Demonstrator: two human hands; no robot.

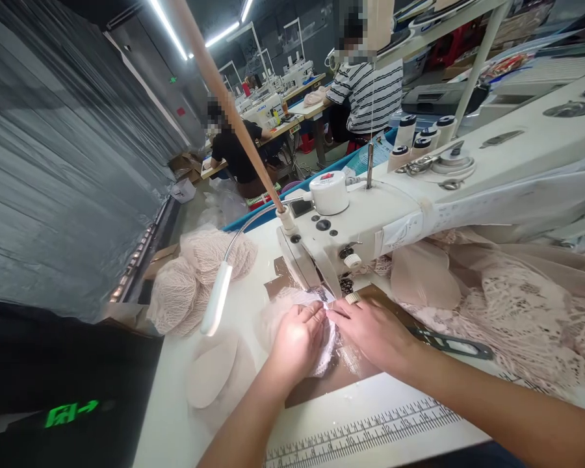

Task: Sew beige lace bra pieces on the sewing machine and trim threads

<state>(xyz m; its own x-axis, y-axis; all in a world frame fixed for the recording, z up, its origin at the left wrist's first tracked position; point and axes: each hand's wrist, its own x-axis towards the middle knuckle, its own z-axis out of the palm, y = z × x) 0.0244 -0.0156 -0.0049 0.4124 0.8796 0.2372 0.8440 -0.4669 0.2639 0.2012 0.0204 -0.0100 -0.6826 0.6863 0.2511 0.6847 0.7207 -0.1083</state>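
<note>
A white sewing machine (370, 218) stands on a white table (175, 416). Under its needle lies a piece of pale lace fabric (285, 305). My left hand (297, 341) presses flat on that lace from the left, fingers together. My right hand (373, 331) lies on the lace from the right, its fingertips meeting the left hand's just in front of the presser foot (344, 286). Both hands pinch and hold the lace down. The part of the lace under my palms is hidden.
A stack of lace-covered cups (195, 273) sits at the table's far left, with plain foam cups (212, 370) nearer. A gooseneck lamp (217, 299) hangs over them. More pink lace (521, 312) is heaped right. Two seated people (365, 91) work at machines behind. A ruler strip (361, 429) marks the near edge.
</note>
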